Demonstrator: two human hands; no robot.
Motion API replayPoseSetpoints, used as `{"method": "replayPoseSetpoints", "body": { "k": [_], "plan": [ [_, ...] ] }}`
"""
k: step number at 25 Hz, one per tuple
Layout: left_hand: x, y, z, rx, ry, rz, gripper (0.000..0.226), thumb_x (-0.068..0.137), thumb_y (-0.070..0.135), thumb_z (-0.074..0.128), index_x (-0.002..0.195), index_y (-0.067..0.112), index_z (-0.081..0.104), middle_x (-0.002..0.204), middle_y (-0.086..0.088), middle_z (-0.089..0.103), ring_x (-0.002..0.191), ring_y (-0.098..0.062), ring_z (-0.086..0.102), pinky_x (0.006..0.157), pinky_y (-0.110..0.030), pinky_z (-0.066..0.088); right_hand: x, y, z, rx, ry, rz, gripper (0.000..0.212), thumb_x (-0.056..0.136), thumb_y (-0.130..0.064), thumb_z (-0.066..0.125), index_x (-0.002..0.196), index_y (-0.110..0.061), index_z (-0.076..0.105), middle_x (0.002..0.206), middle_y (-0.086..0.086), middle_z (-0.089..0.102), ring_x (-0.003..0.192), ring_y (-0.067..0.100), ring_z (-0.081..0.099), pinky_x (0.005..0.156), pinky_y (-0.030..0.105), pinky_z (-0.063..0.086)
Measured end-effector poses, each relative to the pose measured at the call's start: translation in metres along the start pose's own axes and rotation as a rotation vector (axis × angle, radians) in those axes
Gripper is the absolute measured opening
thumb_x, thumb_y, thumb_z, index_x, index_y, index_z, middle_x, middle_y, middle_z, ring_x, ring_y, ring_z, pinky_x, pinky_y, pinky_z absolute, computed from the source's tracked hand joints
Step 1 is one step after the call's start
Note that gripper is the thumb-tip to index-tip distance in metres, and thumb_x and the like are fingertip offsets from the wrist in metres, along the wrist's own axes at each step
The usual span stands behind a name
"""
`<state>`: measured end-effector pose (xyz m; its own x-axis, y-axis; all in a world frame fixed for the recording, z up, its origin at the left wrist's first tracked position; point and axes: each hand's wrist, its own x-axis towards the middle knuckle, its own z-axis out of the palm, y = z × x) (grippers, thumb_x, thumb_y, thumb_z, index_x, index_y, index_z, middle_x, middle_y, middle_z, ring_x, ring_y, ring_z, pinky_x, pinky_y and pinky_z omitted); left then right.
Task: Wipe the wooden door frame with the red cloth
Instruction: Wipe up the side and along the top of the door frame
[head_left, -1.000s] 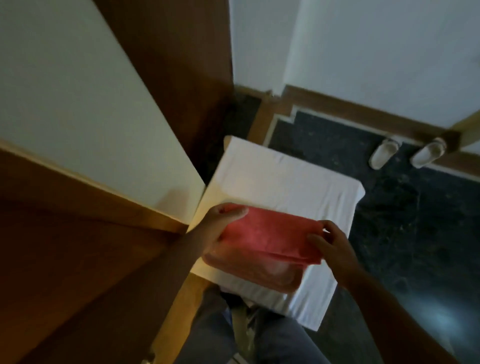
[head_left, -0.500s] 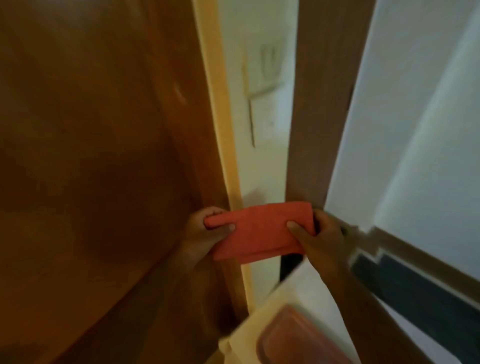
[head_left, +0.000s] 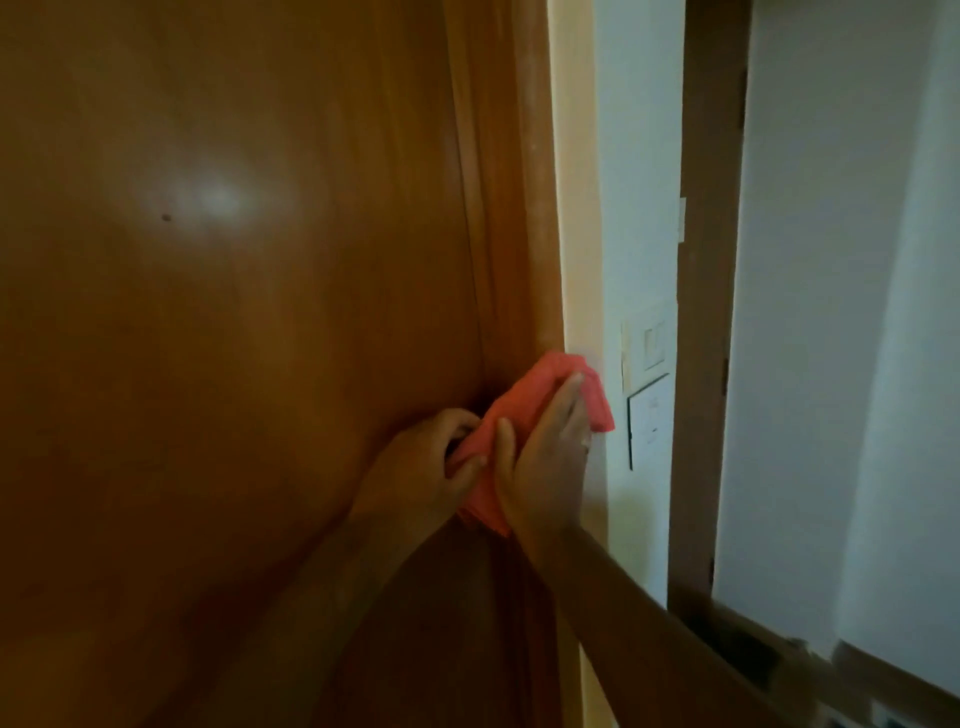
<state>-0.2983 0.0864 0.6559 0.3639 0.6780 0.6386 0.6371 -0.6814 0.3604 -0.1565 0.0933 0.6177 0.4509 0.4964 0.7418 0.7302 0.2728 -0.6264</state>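
Note:
The red cloth (head_left: 524, 400) is pressed flat against the wooden door frame (head_left: 511, 208), a vertical brown strip beside the large wooden panel (head_left: 234, 312). My right hand (head_left: 545, 457) lies flat over the cloth with its fingers pointing up. Pinching the cloth's lower left corner, my left hand (head_left: 426, 462) sits against the panel. The top of the cloth sticks out above my right fingers and laps over the frame's pale edge (head_left: 576, 208).
A white wall (head_left: 639, 208) with light switches (head_left: 652, 345) stands right of the frame. Further right a dark wooden post (head_left: 706, 312) runs top to bottom, with another white wall (head_left: 831, 312) behind it.
The cloth was lifted off the white-covered surface and raised to the door frame. My right hand went from gripping its end to pressing flat on it. My view turned upward.

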Motion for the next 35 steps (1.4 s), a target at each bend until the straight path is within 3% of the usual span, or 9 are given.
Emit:
{"method": "replayPoseSetpoints", "body": {
  "k": [3, 9, 13, 16, 21, 26, 29, 32, 35],
  "plan": [
    [0.016, 0.002, -0.027, 0.453, 0.328, 0.29, 0.041, 0.093, 0.039, 0.049, 0.131, 0.026, 0.054, 0.131, -0.004, 0.065, 0.119, -0.025, 0.06, 0.099, -0.045, 0.043, 0.012, -0.006, 0.018, -0.269, 0.025, -0.05, 0.088, 0.087, -0.027, 0.072, 0.152, 0.003, 0.022, 0.153, 0.031, 0.035, 0.137, 0.048, 0.04, 0.103, 0.061, 0.044],
    [0.033, -0.018, -0.042, 0.979, 0.382, 0.156, 0.079, 0.095, 0.052, 0.041, 0.158, 0.013, 0.014, 0.167, -0.019, 0.013, 0.154, -0.037, 0.01, 0.119, -0.059, -0.01, 0.138, -0.064, -0.005, -0.209, 0.221, -0.4, 0.08, 0.093, -0.023, 0.063, 0.154, 0.0, 0.017, 0.157, 0.025, 0.031, 0.135, 0.038, 0.044, 0.105, 0.051, 0.046],
    [0.035, -0.025, -0.034, 1.072, 0.427, 0.135, 0.08, 0.095, 0.053, 0.036, 0.159, 0.013, 0.01, 0.168, -0.018, 0.011, 0.153, -0.035, 0.005, 0.119, -0.06, -0.01, 0.167, -0.073, 0.001, -0.269, 0.315, -0.478, 0.072, 0.096, -0.03, 0.056, 0.152, 0.003, 0.024, 0.157, 0.028, 0.028, 0.141, 0.039, 0.037, 0.11, 0.05, 0.038],
    [0.035, -0.025, -0.033, 1.108, 0.415, 0.121, 0.08, 0.096, 0.054, 0.032, 0.159, 0.014, 0.006, 0.168, -0.017, 0.007, 0.154, -0.035, 0.003, 0.119, -0.059, -0.013, 0.095, -0.011, 0.007, -0.286, 0.111, -0.506, 0.077, 0.097, -0.036, 0.046, 0.155, 0.0, 0.01, 0.16, 0.025, 0.016, 0.139, 0.043, 0.036, 0.108, 0.054, 0.039],
    [0.045, -0.001, -0.043, 1.177, 0.38, 0.068, 0.085, 0.094, 0.058, 0.034, 0.159, 0.013, 0.002, 0.168, -0.018, 0.003, 0.155, -0.035, 0.005, 0.118, -0.06, -0.012, 0.041, 0.029, 0.001, -0.346, -0.125, -0.409, 0.093, 0.086, -0.041, 0.067, 0.155, -0.008, 0.013, 0.153, 0.023, 0.03, 0.122, 0.047, 0.055, 0.09, 0.058, 0.054],
    [0.142, 0.044, -0.147, 1.221, 0.606, 0.187, 0.086, 0.092, 0.063, 0.033, 0.157, 0.011, 0.01, 0.166, -0.023, 0.012, 0.151, -0.04, 0.009, 0.119, -0.062, 0.0, 0.143, -0.05, -0.034, -0.202, -0.03, -0.519, 0.087, 0.087, -0.026, 0.071, 0.154, -0.003, 0.02, 0.153, 0.025, 0.037, 0.121, 0.042, 0.057, 0.092, 0.046, 0.051],
    [0.185, 0.063, -0.213, 1.254, 0.639, 0.146, 0.088, 0.09, 0.071, 0.026, 0.157, 0.015, 0.014, 0.165, -0.024, 0.013, 0.151, -0.043, 0.01, 0.118, -0.067, 0.001, 0.224, -0.111, -0.056, -0.242, 0.041, -0.656, 0.094, 0.086, -0.023, 0.072, 0.156, -0.001, 0.012, 0.159, 0.025, 0.025, 0.137, 0.041, 0.039, 0.109, 0.039, 0.03],
    [0.199, 0.063, -0.232, 1.276, 0.636, 0.113, 0.093, 0.087, 0.078, 0.016, 0.157, 0.017, 0.017, 0.165, -0.023, 0.015, 0.151, -0.044, 0.013, 0.115, -0.072, 0.007, 0.296, -0.171, -0.074, -0.223, 0.079, -0.634, 0.12, 0.074, -0.033, 0.081, 0.157, -0.01, -0.003, 0.165, 0.017, 0.005, 0.148, 0.039, 0.018, 0.117, 0.048, 0.023],
    [0.199, 0.058, -0.233, 1.259, 0.64, 0.148, 0.09, 0.088, 0.077, 0.017, 0.156, 0.018, 0.023, 0.164, -0.023, 0.021, 0.15, -0.044, 0.018, 0.114, -0.071, 0.011, 0.34, -0.206, -0.085, -0.243, 0.148, -0.691, 0.104, 0.085, -0.048, 0.063, 0.157, -0.01, 0.0, 0.166, 0.016, 0.0, 0.151, 0.038, 0.008, 0.12, 0.051, 0.019]
  ]
}}
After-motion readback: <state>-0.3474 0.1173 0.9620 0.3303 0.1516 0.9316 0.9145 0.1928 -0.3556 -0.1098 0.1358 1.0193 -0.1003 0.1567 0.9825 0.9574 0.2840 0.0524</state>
